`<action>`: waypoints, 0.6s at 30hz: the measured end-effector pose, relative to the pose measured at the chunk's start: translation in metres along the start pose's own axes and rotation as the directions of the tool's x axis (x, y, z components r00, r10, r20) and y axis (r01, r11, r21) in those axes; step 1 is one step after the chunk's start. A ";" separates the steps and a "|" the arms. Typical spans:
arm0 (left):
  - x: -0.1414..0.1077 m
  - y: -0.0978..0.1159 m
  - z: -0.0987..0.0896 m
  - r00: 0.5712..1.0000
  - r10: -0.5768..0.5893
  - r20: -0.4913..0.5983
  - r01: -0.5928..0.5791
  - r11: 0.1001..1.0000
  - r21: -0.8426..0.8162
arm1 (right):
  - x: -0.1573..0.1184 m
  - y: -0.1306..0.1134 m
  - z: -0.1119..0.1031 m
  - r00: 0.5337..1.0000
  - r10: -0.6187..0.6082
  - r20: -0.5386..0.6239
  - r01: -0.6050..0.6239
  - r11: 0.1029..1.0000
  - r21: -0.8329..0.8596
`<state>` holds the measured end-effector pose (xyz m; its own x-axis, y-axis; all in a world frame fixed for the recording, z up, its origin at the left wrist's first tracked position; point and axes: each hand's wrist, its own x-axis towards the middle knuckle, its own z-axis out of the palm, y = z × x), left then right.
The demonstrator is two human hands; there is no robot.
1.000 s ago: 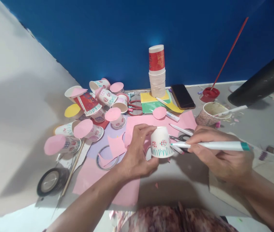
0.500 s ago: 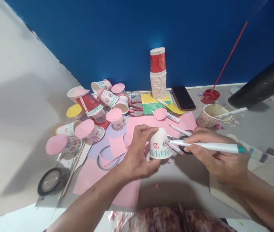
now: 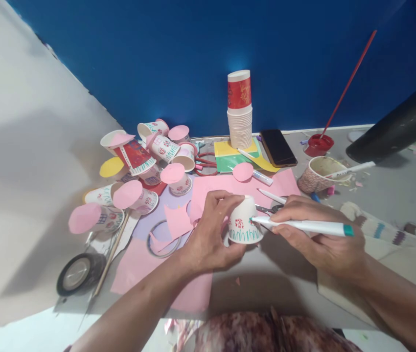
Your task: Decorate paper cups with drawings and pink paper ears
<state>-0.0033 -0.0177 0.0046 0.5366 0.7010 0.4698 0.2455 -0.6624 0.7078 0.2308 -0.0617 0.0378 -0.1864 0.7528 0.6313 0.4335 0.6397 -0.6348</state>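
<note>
My left hand (image 3: 215,232) grips a white paper cup (image 3: 242,230), turned upside down, with fingers at its base and thumb near its rim. Red flower-like marks and a band of green strokes along the rim decorate its side. A white marker pen (image 3: 311,226) with a green end is pinched in my right hand (image 3: 321,234); its tip meets the cup's right side near a red mark. Behind that hand lie a pen with a red tip (image 3: 271,196) and scissors (image 3: 266,209), partly hidden.
Decorated cups with pink paper discs (image 3: 129,194) crowd the left. A tall cup stack (image 3: 240,127) stands at the back beside a phone (image 3: 278,148). Pink paper (image 3: 193,288), black tape (image 3: 78,275), a patterned cup (image 3: 312,181) and a red pot (image 3: 318,145) surround my hands.
My right hand has moved left and slightly down, bringing the marker tip onto the cup. The cup has shifted slightly right and turned a little in my left hand.
</note>
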 end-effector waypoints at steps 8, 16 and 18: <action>0.000 0.000 0.000 1.000 0.007 -0.001 -0.007 1.000 -0.016 | 0.001 0.000 -0.001 1.000 0.024 0.007 -0.024 1.000 0.015; -0.003 -0.002 0.001 0.999 -0.023 -0.042 0.022 1.000 -0.019 | -0.003 0.000 -0.004 0.996 0.060 -0.066 -0.063 0.997 -0.042; -0.002 -0.003 -0.001 0.999 -0.029 -0.037 0.028 0.999 -0.026 | -0.004 -0.002 -0.005 0.994 0.061 -0.092 -0.068 0.995 -0.073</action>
<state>-0.0060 -0.0172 0.0019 0.4992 0.7290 0.4684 0.2395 -0.6356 0.7339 0.2348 -0.0663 0.0384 -0.0779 0.7732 0.6293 0.5084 0.5738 -0.6421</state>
